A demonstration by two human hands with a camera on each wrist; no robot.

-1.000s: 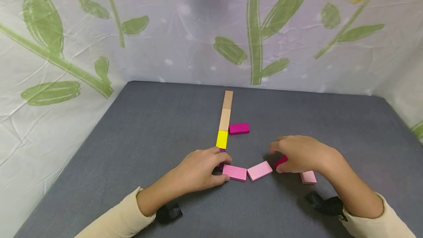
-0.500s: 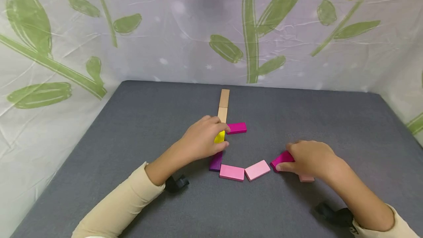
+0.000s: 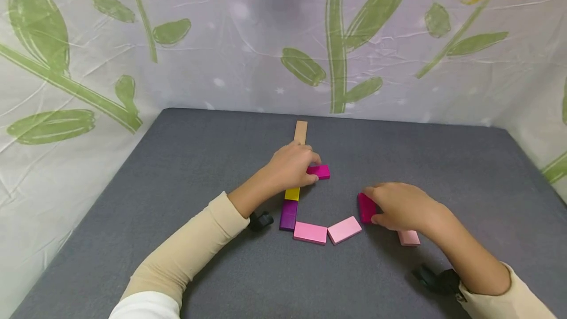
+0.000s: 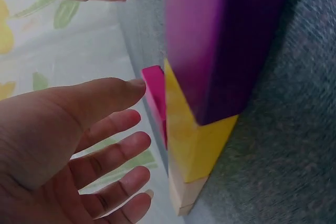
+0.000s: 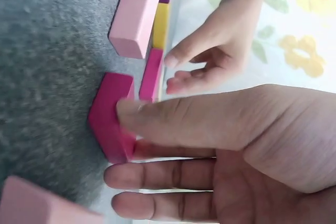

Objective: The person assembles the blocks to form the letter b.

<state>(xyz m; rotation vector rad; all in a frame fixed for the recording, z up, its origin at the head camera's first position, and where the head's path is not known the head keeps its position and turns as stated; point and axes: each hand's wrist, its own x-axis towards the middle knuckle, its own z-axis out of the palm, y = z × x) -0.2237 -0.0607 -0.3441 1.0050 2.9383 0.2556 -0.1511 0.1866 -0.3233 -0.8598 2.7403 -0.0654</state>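
Observation:
My left hand (image 3: 290,166) reaches over the row of blocks, its thumb and fingers on either side of a magenta block (image 3: 323,172) lying on the table. The left wrist view shows the thumb tip close to that block (image 4: 155,90) and the fingers spread, not curled round it; contact is unclear. With thumb and forefinger my right hand (image 3: 403,206) pinches a second magenta block (image 5: 113,116), resting on the table. The left row has a purple block (image 3: 288,214), a yellow block (image 3: 292,194) and a wood-coloured block (image 3: 300,132); the left hand hides part of it.
A pink block (image 3: 310,233) meets the purple one's near end, and a light pink block (image 3: 344,230) slants beside it. Another light pink block (image 3: 409,238) lies partly under my right hand. The grey table (image 3: 212,161) ends at a flower-printed curtain (image 3: 248,63).
My left hand has moved away from the purple block, past the yellow one, to the far magenta block. My right hand has turned its magenta block from slanting to pointing nearly straight away.

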